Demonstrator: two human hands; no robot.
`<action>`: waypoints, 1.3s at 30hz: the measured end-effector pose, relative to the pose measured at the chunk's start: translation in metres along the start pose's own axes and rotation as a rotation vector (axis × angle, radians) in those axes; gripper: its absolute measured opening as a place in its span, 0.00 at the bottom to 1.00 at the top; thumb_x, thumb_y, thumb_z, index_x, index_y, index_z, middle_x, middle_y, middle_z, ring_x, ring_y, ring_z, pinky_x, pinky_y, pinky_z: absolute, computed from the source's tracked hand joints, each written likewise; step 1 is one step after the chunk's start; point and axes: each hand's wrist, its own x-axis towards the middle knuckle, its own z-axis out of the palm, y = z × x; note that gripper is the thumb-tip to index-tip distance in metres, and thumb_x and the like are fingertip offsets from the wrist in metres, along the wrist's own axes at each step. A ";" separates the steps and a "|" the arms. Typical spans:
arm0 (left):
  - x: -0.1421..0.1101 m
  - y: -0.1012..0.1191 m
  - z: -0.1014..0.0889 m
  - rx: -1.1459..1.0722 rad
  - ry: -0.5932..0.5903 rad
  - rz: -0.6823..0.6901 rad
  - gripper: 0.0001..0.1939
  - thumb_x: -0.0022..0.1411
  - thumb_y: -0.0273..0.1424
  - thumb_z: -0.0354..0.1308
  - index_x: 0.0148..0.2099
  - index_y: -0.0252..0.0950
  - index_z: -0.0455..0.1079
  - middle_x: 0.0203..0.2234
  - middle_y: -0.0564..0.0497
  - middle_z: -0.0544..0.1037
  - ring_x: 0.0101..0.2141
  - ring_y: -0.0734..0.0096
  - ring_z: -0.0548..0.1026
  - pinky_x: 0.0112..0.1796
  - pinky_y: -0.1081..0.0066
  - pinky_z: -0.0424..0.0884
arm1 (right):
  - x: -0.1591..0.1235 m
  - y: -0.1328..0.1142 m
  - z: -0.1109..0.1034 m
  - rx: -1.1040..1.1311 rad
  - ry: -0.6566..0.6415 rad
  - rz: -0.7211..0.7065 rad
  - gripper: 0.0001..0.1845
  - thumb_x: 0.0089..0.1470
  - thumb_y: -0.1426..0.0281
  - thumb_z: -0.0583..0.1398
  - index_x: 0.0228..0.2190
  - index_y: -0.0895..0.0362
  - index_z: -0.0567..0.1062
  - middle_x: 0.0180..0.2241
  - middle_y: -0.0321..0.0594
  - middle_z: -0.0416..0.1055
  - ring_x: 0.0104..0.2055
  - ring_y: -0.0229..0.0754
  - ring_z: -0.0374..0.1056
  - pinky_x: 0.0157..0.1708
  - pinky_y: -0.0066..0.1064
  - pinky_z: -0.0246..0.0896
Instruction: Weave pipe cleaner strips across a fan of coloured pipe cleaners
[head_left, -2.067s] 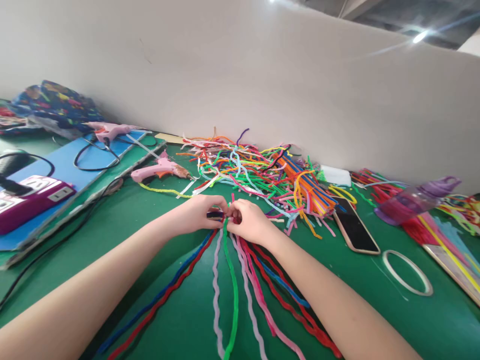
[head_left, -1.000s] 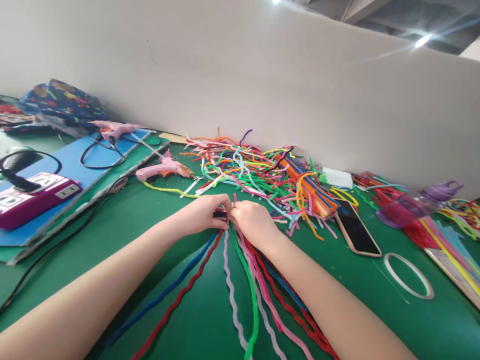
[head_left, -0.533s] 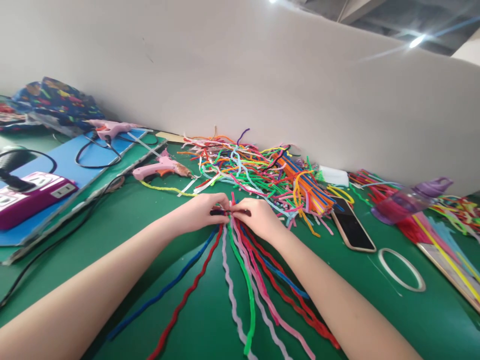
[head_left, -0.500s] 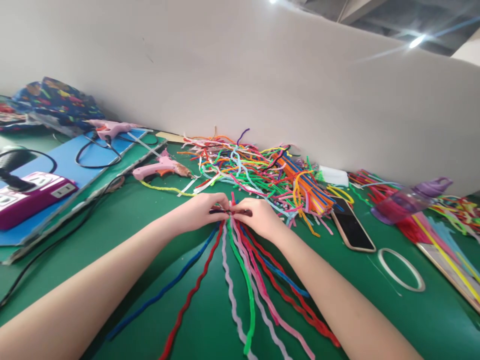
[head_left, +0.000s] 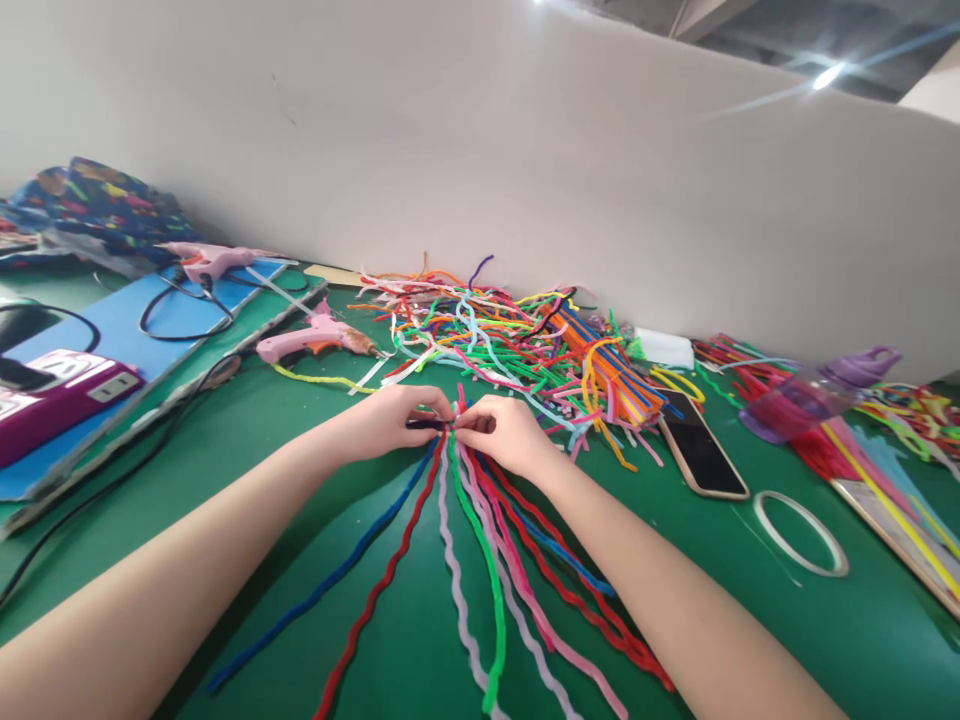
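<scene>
Several long pipe cleaners, among them a blue one, a red one, a green one and a pink one, fan out toward me over the green table. Their far ends come together between my two hands. My left hand is closed in a pinch at the left of this gathered end, with a short dark piece beside its fingers. On the right, my right hand pinches the same bunch, thumb and fingers pressed together. The fingers partly hide the join.
Behind my hands lies a heap of loose pipe cleaners. Pink glue guns and a purple power strip are at left. A phone, a tape ring and a purple bottle are at right.
The right fingers have shifted slightly at the join, and more of the dark piece shows by my left fingers. The whole view has moved a little; both hands stay at the bunch.
</scene>
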 end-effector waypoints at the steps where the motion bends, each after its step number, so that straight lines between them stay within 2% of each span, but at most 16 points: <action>1: 0.000 0.000 0.000 -0.008 0.002 0.001 0.13 0.57 0.37 0.54 0.44 0.39 0.71 0.41 0.52 0.78 0.41 0.68 0.74 0.44 0.69 0.71 | 0.000 0.000 0.000 -0.043 0.009 -0.026 0.06 0.50 0.71 0.65 0.32 0.59 0.81 0.29 0.37 0.74 0.29 0.34 0.67 0.31 0.25 0.61; 6: 0.002 -0.001 0.004 0.016 0.024 -0.018 0.12 0.57 0.37 0.54 0.41 0.38 0.71 0.38 0.52 0.78 0.38 0.69 0.75 0.43 0.70 0.71 | 0.001 -0.006 -0.003 -0.259 -0.043 -0.153 0.06 0.54 0.71 0.63 0.33 0.57 0.81 0.33 0.39 0.75 0.35 0.37 0.69 0.38 0.27 0.60; 11: 0.005 0.000 0.007 0.118 0.053 -0.036 0.10 0.57 0.34 0.54 0.41 0.40 0.72 0.37 0.54 0.79 0.37 0.69 0.75 0.40 0.72 0.70 | 0.001 -0.012 -0.001 -0.352 -0.060 -0.142 0.08 0.57 0.70 0.60 0.32 0.58 0.80 0.34 0.42 0.74 0.37 0.38 0.70 0.39 0.27 0.59; 13: 0.005 0.002 0.008 0.181 0.052 -0.030 0.10 0.57 0.32 0.53 0.41 0.40 0.72 0.36 0.54 0.79 0.37 0.68 0.75 0.39 0.72 0.69 | 0.002 -0.010 -0.002 -0.301 -0.038 -0.119 0.07 0.56 0.70 0.60 0.33 0.59 0.80 0.33 0.42 0.75 0.37 0.39 0.70 0.38 0.28 0.60; 15: 0.004 0.005 0.009 0.262 0.048 -0.001 0.11 0.59 0.30 0.51 0.41 0.40 0.72 0.35 0.53 0.78 0.36 0.68 0.75 0.37 0.72 0.68 | 0.002 -0.006 -0.006 -0.141 -0.032 -0.059 0.07 0.55 0.69 0.61 0.32 0.59 0.79 0.32 0.41 0.76 0.35 0.38 0.70 0.37 0.28 0.61; 17: 0.002 0.010 0.010 0.354 0.044 0.042 0.12 0.61 0.29 0.47 0.42 0.40 0.71 0.35 0.51 0.77 0.35 0.68 0.74 0.36 0.72 0.67 | 0.003 -0.002 -0.014 0.075 -0.071 0.016 0.08 0.55 0.68 0.61 0.33 0.59 0.79 0.31 0.39 0.77 0.33 0.38 0.71 0.35 0.27 0.63; 19: 0.000 0.016 0.011 0.450 0.038 0.079 0.14 0.63 0.27 0.44 0.43 0.39 0.71 0.35 0.49 0.75 0.35 0.69 0.73 0.35 0.72 0.67 | 0.003 0.001 -0.024 0.184 -0.132 0.043 0.08 0.53 0.67 0.62 0.33 0.59 0.78 0.32 0.38 0.77 0.33 0.38 0.71 0.34 0.28 0.64; 23: -0.003 0.029 0.012 0.695 0.019 0.158 0.13 0.65 0.25 0.43 0.39 0.36 0.70 0.34 0.47 0.73 0.38 0.66 0.71 0.37 0.71 0.68 | 0.000 -0.001 -0.035 -0.040 -0.203 -0.029 0.03 0.50 0.72 0.63 0.29 0.59 0.78 0.27 0.35 0.74 0.29 0.36 0.68 0.31 0.26 0.60; 25: -0.002 0.036 0.014 0.806 -0.009 0.125 0.11 0.64 0.24 0.45 0.37 0.35 0.70 0.32 0.46 0.73 0.38 0.63 0.71 0.37 0.68 0.69 | -0.003 -0.004 -0.034 -0.158 -0.210 -0.076 0.03 0.49 0.75 0.62 0.28 0.59 0.77 0.27 0.34 0.72 0.28 0.34 0.65 0.30 0.25 0.58; 28: -0.001 0.045 0.018 0.842 -0.040 -0.008 0.09 0.60 0.20 0.50 0.38 0.33 0.70 0.32 0.46 0.74 0.37 0.61 0.74 0.35 0.68 0.70 | -0.006 -0.009 -0.031 -0.245 -0.193 -0.102 0.04 0.50 0.77 0.60 0.28 0.58 0.76 0.27 0.34 0.71 0.28 0.33 0.64 0.30 0.25 0.57; 31: -0.002 0.049 0.021 0.812 -0.036 -0.123 0.10 0.59 0.18 0.49 0.37 0.34 0.69 0.31 0.46 0.74 0.33 0.63 0.76 0.32 0.70 0.70 | -0.008 -0.012 -0.030 -0.233 -0.197 -0.065 0.04 0.50 0.78 0.60 0.29 0.58 0.74 0.27 0.34 0.70 0.28 0.34 0.64 0.31 0.25 0.57; 34: -0.008 0.048 0.024 0.804 -0.012 -0.143 0.09 0.62 0.21 0.48 0.37 0.35 0.69 0.32 0.47 0.74 0.33 0.65 0.76 0.31 0.71 0.70 | -0.014 -0.014 -0.028 -0.190 -0.211 -0.028 0.06 0.50 0.79 0.60 0.31 0.58 0.74 0.29 0.35 0.70 0.29 0.34 0.65 0.33 0.26 0.60; 36: -0.016 0.047 0.028 0.787 0.013 -0.147 0.09 0.63 0.24 0.48 0.38 0.35 0.70 0.32 0.47 0.74 0.35 0.64 0.76 0.33 0.70 0.70 | -0.022 -0.013 -0.023 -0.191 -0.169 -0.036 0.08 0.50 0.80 0.60 0.33 0.58 0.74 0.33 0.38 0.71 0.34 0.36 0.67 0.38 0.28 0.62; 39: -0.029 0.048 0.038 0.775 0.101 -0.143 0.12 0.65 0.24 0.46 0.42 0.35 0.70 0.36 0.45 0.74 0.38 0.62 0.74 0.36 0.68 0.71 | -0.037 -0.011 -0.014 -0.214 0.024 -0.097 0.09 0.53 0.79 0.57 0.37 0.59 0.74 0.38 0.42 0.72 0.43 0.41 0.66 0.45 0.32 0.61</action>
